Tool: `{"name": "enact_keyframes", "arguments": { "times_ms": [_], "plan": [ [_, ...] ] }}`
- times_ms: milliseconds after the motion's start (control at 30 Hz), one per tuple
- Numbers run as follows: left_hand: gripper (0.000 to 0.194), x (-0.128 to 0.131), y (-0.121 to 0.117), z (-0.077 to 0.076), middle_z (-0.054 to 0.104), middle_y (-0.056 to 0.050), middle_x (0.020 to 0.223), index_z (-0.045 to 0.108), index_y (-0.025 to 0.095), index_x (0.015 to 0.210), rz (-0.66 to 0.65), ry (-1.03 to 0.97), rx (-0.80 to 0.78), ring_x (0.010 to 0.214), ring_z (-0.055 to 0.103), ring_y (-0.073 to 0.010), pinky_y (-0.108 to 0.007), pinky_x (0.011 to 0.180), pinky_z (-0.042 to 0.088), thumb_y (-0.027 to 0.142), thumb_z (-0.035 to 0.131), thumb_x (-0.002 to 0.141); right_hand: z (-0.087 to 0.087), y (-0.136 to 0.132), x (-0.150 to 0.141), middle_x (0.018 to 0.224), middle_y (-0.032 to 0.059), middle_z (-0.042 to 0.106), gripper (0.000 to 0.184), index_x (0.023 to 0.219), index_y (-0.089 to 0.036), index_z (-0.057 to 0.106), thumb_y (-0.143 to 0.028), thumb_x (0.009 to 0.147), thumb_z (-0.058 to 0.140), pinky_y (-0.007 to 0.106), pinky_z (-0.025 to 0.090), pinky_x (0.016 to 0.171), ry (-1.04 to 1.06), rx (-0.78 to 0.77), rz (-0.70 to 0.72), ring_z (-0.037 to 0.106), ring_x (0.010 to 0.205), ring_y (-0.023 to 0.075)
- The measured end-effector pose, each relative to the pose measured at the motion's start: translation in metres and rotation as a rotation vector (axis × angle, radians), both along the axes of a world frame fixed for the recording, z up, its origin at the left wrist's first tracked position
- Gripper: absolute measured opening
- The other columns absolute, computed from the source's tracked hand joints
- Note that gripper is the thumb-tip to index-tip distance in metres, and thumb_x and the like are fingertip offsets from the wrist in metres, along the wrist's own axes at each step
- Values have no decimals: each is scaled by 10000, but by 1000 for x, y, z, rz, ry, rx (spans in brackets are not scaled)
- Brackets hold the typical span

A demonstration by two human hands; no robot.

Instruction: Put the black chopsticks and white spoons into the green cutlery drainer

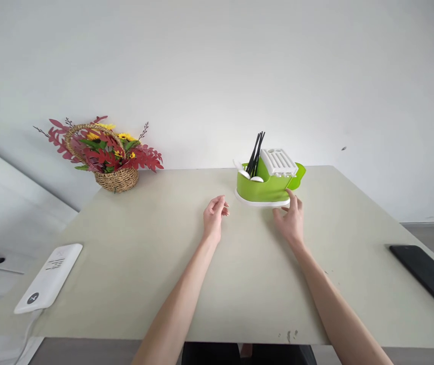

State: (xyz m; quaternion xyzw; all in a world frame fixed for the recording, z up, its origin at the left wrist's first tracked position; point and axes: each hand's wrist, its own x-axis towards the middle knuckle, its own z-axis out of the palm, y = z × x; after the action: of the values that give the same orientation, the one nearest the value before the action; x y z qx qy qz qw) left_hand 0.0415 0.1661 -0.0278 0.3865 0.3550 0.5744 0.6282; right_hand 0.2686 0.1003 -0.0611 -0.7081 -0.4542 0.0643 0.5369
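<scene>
We see the green utensil holder (257, 189) standing upright toward the far side of the table (156, 284), right of centre, on its white base (259, 204); black chopsticks (255, 154) lean up out of its open left part, with white spoons (257, 179) beside them, and a slotted white rack (278, 162) tops its right part; our right hand (289, 215) is at its near right corner, thumb and fingers spread apart, though we cannot tell whether a fingertip touches it; our left hand (217, 208) is just left of it, apart from it, fingers loosely curled, and we cannot tell whether thumb and fingers meet; farther left we have a wicker basket (117, 180) of red leaves and yellow flowers (127, 137); a white device (51, 276) with a cable (30, 327) lies near our left edge, a black phone (427, 278) near our right.
</scene>
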Motion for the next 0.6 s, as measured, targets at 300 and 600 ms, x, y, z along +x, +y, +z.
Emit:
{"name": "enact_keyframes", "arguments": {
  "times_ms": [300, 600],
  "plan": [
    [358, -19, 20, -5, 709, -23, 927, 693, 195, 1034, 213, -65, -52, 821, 641, -124, -260, 745, 444, 439, 817, 803, -2, 2, -22, 1597, 149, 359, 644, 1469, -294, 508, -302, 831, 595, 544, 489, 1116, -101, 53, 72, 465, 1449, 305],
    [279, -13, 19, -9, 670, -84, 1427, 727, 237, 1126, 215, 54, 26, 1338, 606, -236, -315, 1018, 465, 420, 714, 915, 9, -2, -35, 1660, 134, 340, 535, 1372, -309, 544, -331, 844, 633, 551, 502, 1099, -141, 36, 155, 426, 1505, 324]
  ]
}}
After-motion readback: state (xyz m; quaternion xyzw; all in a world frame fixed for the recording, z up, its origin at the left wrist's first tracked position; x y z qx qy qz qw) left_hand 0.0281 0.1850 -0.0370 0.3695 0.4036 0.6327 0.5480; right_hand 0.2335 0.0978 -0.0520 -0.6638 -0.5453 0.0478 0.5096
